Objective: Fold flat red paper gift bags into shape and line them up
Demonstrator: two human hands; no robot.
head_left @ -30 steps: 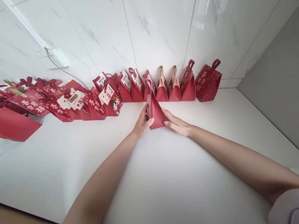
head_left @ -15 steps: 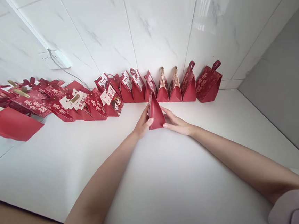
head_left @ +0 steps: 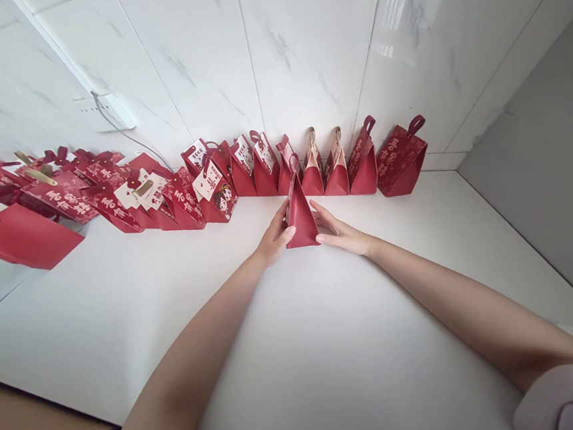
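Note:
A red gift box with a triangular end and a ribbon loop on top stands upright on the white tabletop, its plain red end towards me. My left hand holds its left side, thumb at the front edge and fingers along the side. On the other side, my right hand has its fingers apart, with the thumb tip right at the box's lower right edge. Whether that thumb still touches is hard to tell. Behind it stands a row of similar boxes, among them two with beige ribbon loops.
Many more red boxes crowd the left side along the tiled wall. One large patterned box ends the row on the right. A grey cable runs from a wall socket. Brown cardboard shows at the lower left.
My right hand has shifted slightly right and its fingers have come away from the box's side. The gift box and my left hand have hardly moved.

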